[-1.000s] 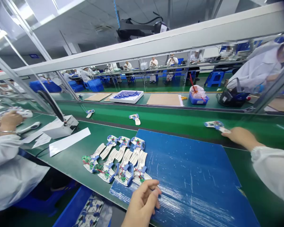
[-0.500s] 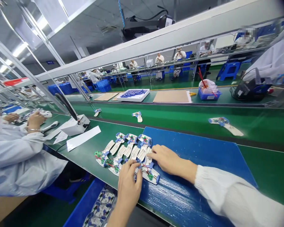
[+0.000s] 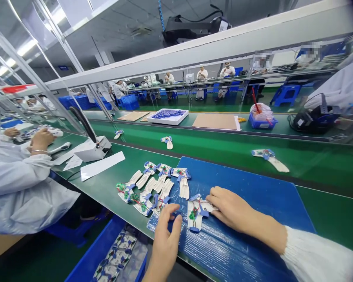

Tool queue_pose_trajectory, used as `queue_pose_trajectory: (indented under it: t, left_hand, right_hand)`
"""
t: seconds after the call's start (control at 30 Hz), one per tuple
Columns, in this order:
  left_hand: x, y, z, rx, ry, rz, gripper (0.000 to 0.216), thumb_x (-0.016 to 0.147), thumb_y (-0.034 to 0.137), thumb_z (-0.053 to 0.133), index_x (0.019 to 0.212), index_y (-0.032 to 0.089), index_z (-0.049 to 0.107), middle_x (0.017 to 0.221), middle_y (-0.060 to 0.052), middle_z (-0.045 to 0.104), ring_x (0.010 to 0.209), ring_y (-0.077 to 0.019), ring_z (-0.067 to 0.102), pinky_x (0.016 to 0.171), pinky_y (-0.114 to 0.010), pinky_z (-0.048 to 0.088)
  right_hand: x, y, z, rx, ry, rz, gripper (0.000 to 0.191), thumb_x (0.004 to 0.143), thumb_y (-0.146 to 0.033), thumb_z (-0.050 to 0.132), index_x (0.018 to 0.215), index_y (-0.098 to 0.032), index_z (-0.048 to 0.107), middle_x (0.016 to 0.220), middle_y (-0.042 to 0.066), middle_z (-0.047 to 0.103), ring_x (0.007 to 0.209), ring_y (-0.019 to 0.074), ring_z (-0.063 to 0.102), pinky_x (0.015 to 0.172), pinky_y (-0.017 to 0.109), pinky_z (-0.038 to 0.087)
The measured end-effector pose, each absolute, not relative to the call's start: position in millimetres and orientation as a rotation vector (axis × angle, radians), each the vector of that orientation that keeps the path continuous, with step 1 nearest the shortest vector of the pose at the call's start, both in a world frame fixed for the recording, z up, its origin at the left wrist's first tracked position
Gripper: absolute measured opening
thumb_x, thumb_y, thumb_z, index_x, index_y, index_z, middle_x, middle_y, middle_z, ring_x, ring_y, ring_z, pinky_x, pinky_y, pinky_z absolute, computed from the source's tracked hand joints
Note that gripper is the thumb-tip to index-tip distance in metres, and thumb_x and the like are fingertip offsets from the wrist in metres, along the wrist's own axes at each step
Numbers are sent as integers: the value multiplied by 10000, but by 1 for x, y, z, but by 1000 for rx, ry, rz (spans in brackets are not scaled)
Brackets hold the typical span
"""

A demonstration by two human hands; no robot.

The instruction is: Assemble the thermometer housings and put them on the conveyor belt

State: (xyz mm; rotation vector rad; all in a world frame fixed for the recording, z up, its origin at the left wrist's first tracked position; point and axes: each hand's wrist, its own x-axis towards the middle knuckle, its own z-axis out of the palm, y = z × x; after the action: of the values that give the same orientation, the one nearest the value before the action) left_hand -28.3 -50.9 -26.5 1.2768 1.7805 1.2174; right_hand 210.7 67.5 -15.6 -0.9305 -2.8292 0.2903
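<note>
My right hand (image 3: pixel 233 209) pinches the narrow end of a white housing half (image 3: pixel 194 220). Blue end pieces, red wires and a small green board show inside this housing, which is over the blue mat (image 3: pixel 241 243). To its left my left hand (image 3: pixel 167 237) has thumb and fingers apart, with nothing between them. Beyond that hand, several similar housing halves (image 3: pixel 164 188) lie in two rough rows, mostly on the green bench. One more housing half (image 3: pixel 182 184) rests at the mat's far left corner.
Several housing halves, one of them nearest on the right (image 3: pixel 270 159), lie on the green conveyor belt (image 3: pixel 211 150). A white device (image 3: pixel 95 149) and paper sheets (image 3: pixel 102 165) are on the left, beside a co-worker's sleeve (image 3: pixel 14 172). Below the bench edge stands a blue bin (image 3: pixel 90 250) of housings.
My right hand has drawn one housing half out of the group, rightward and nearer over the mat, turning it. My left hand has come slightly right, away from the rows.
</note>
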Motion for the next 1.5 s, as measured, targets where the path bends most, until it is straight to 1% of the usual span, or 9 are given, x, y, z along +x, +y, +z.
queue_pose_trajectory:
  t: [0.13,0.23,0.33,0.57,0.7,0.83,1.03,1.27,1.5]
  left_hand:
    - [6,-36,-21,938,1389,1124,526,924,593,667,1301,228,653,1288,-120,730,1172,-272,696,999,-393,550]
    - [28,-28,-21,822,1098,979,596,949,635,607,1343,187,591,883,-66,769,724,-194,718,626,-283,543]
    - [40,-24,-22,845,1025,913,640,977,640,551,1372,137,536,591,12,654,471,-125,542,490,-225,409]
    - [38,-32,-8,1045,1076,816,500,1025,569,511,1347,194,589,651,36,589,570,-121,540,564,-236,392]
    - [34,-41,-3,1212,1108,858,433,1006,525,585,1333,242,612,822,5,665,723,-146,598,708,-268,464]
    - [34,-43,-4,1470,1206,982,251,987,388,641,1204,272,696,1092,-36,740,1000,-203,665,918,-303,480]
    - [34,-44,-5,1715,1199,979,262,1010,283,601,1261,317,666,1166,-17,731,1049,-182,671,929,-273,477]
    - [39,-47,-4,1471,1203,963,235,988,368,617,1192,270,680,1125,-33,724,1039,-212,651,939,-309,473]
    - [37,-51,-2,1241,1124,898,422,941,547,677,1233,247,631,1085,-31,650,957,-193,579,899,-321,462]
  right_hand:
    - [237,31,-22,-1056,-2648,401,205,970,-171,625,1174,-176,633,1063,88,612,956,254,607,792,392,512]
    - [247,13,-22,-1152,-2494,552,238,966,-207,668,1201,-217,633,1052,62,624,935,239,626,787,381,530]
    - [253,13,-5,-1275,-2357,780,284,965,-312,708,1235,-262,638,1094,48,645,963,223,651,824,366,546]
    - [255,27,41,-1160,-2352,1099,324,994,-255,617,1311,-319,607,1311,42,626,1205,234,615,1036,412,522]
    - [248,15,39,-1168,-2324,1099,395,986,-156,586,1329,-351,581,1261,19,629,1163,207,613,1026,401,513]
    - [247,1,38,-1118,-2346,1070,285,1035,-232,582,1293,-351,560,1240,10,614,1128,193,600,994,386,518]
    - [257,-8,44,-1150,-2390,994,386,1037,-205,547,1371,-390,494,1350,-4,579,1244,197,559,1084,415,477]
    - [255,-11,35,-1080,-2385,958,270,1081,-214,490,1303,-366,508,1277,-12,593,1161,174,563,1023,389,492]
    - [253,-18,13,-990,-2284,922,239,1101,-220,465,1292,-346,534,1247,3,616,1129,156,589,983,351,523]
